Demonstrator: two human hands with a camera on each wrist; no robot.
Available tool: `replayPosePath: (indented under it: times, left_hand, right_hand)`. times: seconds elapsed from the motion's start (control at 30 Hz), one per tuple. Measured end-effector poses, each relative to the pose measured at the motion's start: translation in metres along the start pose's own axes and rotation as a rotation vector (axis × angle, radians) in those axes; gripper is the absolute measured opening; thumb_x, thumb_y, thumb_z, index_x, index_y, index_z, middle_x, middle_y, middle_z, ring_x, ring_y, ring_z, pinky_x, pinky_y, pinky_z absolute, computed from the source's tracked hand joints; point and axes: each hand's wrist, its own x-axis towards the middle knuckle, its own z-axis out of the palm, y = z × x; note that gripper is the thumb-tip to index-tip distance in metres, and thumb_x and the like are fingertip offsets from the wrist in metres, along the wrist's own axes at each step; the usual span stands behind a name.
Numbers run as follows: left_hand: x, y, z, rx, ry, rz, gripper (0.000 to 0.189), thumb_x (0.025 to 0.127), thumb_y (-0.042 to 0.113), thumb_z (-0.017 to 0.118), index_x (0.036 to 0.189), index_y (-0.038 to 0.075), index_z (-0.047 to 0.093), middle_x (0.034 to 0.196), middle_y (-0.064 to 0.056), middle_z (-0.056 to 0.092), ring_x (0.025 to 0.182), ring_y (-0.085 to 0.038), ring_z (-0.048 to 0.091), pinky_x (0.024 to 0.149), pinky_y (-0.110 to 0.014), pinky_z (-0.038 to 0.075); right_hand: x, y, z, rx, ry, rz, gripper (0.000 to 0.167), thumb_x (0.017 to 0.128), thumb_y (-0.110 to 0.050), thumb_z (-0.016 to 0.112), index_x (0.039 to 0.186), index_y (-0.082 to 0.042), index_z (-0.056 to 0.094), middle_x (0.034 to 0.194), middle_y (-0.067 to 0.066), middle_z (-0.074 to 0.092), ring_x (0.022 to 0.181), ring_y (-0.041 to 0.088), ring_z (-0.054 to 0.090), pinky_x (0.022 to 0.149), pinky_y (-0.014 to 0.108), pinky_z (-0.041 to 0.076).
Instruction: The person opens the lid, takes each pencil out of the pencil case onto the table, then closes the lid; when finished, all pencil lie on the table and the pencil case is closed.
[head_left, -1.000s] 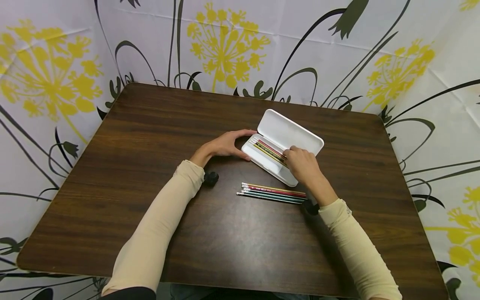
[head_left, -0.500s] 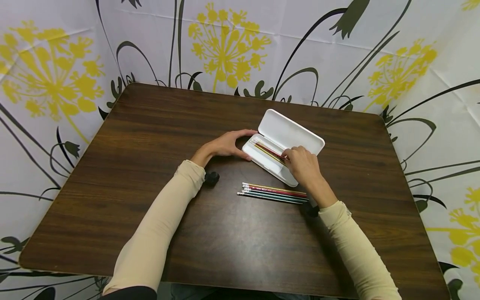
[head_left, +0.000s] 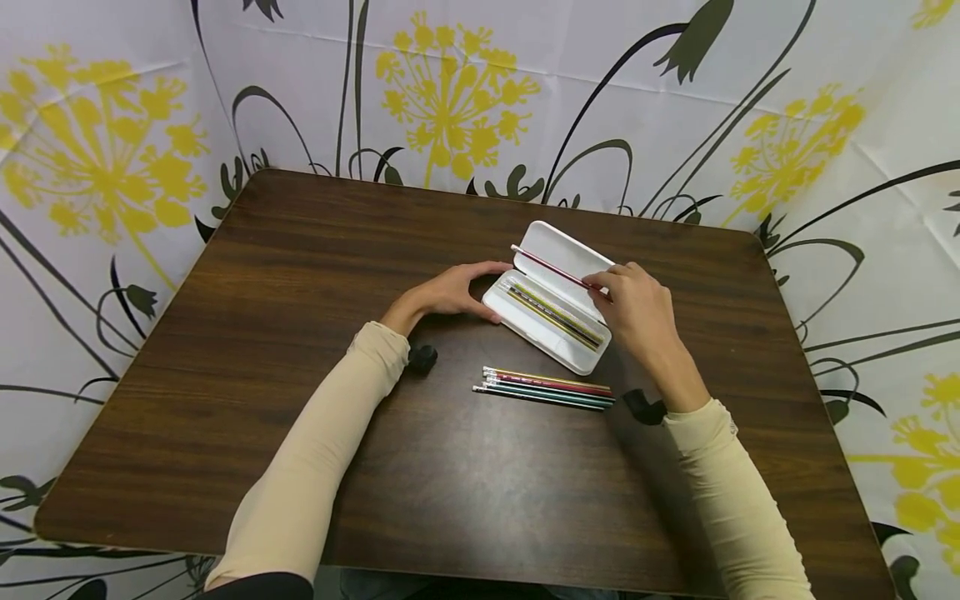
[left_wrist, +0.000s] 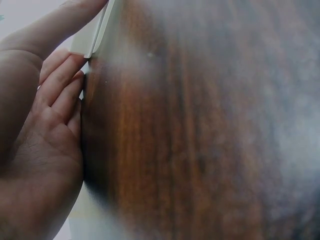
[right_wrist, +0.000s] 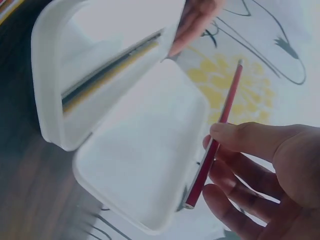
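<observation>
A white pencil case (head_left: 528, 331) lies with its lid up on the table. My left hand (head_left: 448, 290) holds the case's left end, thumb at the near side and fingers at the far side; in the left wrist view the left hand (left_wrist: 45, 125) touches the case's corner. Between thumb and fingertips, my right hand (head_left: 641, 312) pinches a red pencil (head_left: 546, 264) raised in front of the lid. The right wrist view shows the red pencil (right_wrist: 230, 100) apart from the case. Yellow and dark pencils (head_left: 551, 312) lie inside the case.
A row of several loose pencils (head_left: 547, 388), yellow, red and dark green, lies in front of the case on the brown wooden table (head_left: 450, 483). A flower-patterned curtain (head_left: 465, 100) stands behind the table. Black wrist cameras sit near both cuffs.
My right hand has lifted the red pencil out of the case and moved up and right with it. My left hand has stayed at the case's left end.
</observation>
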Motion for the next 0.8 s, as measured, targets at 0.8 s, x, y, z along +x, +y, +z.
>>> replayPosePath:
  times: [0.8]
  left_hand:
    - [0.001,-0.002,-0.001,-0.018,-0.013,-0.008,0.092,0.072,0.034,0.089,0.15,0.022,0.042,0.148,0.003,0.043,0.135,-0.014,0.035,0.109,-0.036,0.028]
  right_hand:
    - [-0.094,-0.037,-0.048,0.133,-0.088,-0.292,0.027,0.075,-0.01,0.085,0.102,-0.013,0.078,0.092,-0.004,0.069,0.084,0.01,0.056,0.059,0.031,0.052]
